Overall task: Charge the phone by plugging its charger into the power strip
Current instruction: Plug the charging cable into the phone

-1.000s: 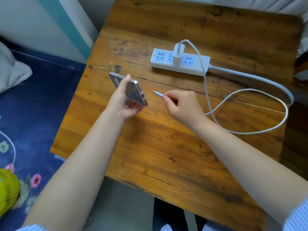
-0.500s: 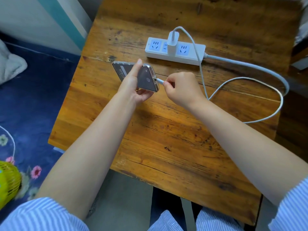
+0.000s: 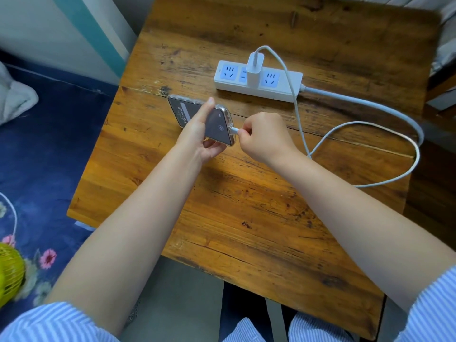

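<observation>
**Cable plug met the phone's port, with the charger already seated in the strip**

The main risk was a half-seated plug. The connector (image 3: 235,130) sat at the phone's end, and whether it was fully in could not be told; a skewed push from the right hand could have bent it or scraped the port. The screen was lit and showed a clock, though that alone did not prove charging. A second risk lay in the white cable (image 3: 293,99), which ran from the charger (image 3: 255,67) across the power strip (image 3: 259,82) and looped out toward 3 o'clock: a tug on the phone could have dragged the charger loose from its socket. The phone was held above the wooden surface (image 3: 246,206), so a slackened grip might have dropped it.

The phone (image 3: 197,119), in a clear case, was clasped in the left hand (image 3: 199,134), thumb across the screen and fingers beneath. The right hand (image 3: 264,137), curled tight, pinched the connector just at the phone's 3 o'clock end. The power strip lay near, at 1 o'clock from both hands.
</observation>
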The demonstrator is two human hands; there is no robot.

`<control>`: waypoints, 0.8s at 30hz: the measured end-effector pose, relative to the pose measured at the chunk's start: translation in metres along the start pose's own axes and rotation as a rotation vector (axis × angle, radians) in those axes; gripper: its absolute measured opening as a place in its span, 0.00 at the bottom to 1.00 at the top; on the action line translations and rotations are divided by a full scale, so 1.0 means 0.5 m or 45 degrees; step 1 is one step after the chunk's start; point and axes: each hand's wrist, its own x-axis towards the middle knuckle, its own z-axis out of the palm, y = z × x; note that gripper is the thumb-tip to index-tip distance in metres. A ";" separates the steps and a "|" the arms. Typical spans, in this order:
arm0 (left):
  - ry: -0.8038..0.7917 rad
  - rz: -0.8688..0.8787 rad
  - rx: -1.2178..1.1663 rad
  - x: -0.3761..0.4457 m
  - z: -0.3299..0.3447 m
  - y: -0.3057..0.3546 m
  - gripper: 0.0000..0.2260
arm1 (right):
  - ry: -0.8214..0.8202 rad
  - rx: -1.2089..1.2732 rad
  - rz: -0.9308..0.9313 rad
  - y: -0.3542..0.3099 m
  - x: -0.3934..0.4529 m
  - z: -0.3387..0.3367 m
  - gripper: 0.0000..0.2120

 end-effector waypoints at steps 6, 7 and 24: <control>-0.002 0.003 -0.001 0.002 0.000 -0.005 0.16 | 0.015 0.017 -0.022 -0.004 -0.004 0.004 0.10; -0.009 0.002 -0.002 0.003 0.000 -0.005 0.16 | 0.013 0.030 -0.032 -0.003 -0.004 0.005 0.10; 0.379 -0.024 0.461 0.048 0.028 -0.034 0.38 | -0.356 0.220 0.101 0.095 -0.023 0.059 0.10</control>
